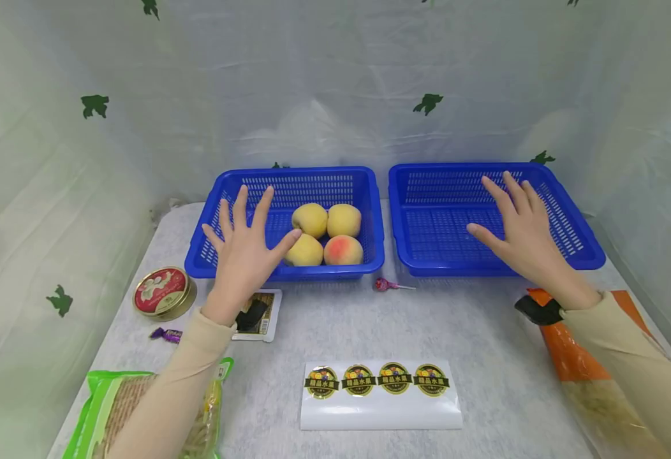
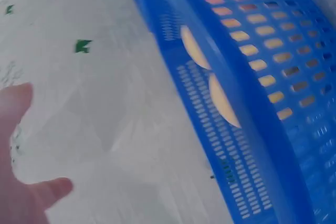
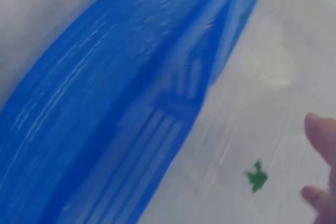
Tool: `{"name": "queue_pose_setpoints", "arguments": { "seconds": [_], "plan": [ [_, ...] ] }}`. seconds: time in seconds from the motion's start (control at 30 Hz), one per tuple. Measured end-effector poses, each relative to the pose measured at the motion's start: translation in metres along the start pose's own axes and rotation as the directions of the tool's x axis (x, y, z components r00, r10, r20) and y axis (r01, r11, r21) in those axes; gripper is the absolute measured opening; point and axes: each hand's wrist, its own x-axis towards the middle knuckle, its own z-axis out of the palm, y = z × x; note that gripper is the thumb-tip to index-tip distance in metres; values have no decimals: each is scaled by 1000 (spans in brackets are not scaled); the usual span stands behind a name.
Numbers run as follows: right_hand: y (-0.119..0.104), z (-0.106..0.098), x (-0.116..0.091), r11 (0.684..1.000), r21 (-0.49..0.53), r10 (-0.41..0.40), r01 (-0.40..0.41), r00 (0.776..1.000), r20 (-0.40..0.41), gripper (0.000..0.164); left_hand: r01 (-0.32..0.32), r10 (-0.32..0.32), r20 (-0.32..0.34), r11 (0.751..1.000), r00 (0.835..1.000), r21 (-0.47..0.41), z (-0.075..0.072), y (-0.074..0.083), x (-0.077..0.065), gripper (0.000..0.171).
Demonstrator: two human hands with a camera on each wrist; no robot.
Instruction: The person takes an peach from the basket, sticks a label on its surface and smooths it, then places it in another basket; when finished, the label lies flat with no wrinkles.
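Observation:
My left hand [image 1: 246, 252] hangs with spread fingers above the left part of a blue plastic basket [image 1: 335, 273], holding nothing. Several yellow peaches, one with a red blush [image 1: 344, 250], sit in that basket's right half, near my left thumb. Over the right side of a second blue basket [image 1: 435, 233], my right hand [image 1: 522, 239] is also spread and holds nothing. No fruit shows in this second basket. In the left wrist view, peaches [image 2: 226, 100] show past the basket rim. The right wrist view is blurred, with fingers [image 3: 320, 135] at its edge.
Between and before the baskets lies a lollipop [image 1: 387, 284]. A sheet of round stickers [image 1: 381, 411] is at the front centre. On the left are a red round tin [image 1: 160, 292], a purple candy [image 1: 166, 335] and a green bag [image 1: 100, 414]; an orange bag [image 1: 576, 350] lies right.

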Motion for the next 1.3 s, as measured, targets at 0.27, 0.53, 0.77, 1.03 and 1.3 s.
{"name": "queue_pose_setpoints", "arguments": {
  "seconds": [0.27, 0.53, 0.77, 1.03, 1.3],
  "plan": [
    [-55, -3, 30, 864, 483, -200, 140, 977, 75, 74, -77, 30, -89, 801, 996, -593, -30, -4, -28, 58],
    [-102, 4, 63, 687, 726, -330, 18, 898, 290, 68, 53, -18, 50, 359, 999, -932, -32, -12, -60, 51],
    [-108, 36, 95, 660, 748, -438, -70, 773, 459, 60, 237, -67, 228, 294, 971, -926, 1, -16, -80, 53],
    [-107, 79, 123, 719, 672, -444, -178, 626, 641, 54, 345, -91, 333, 259, 939, -902, 46, -10, -79, 62],
    [-114, 98, 133, 770, 580, -407, -265, 497, 767, 54, 360, -171, 327, 220, 929, -907, 71, -5, -70, 66]
  ]
}}
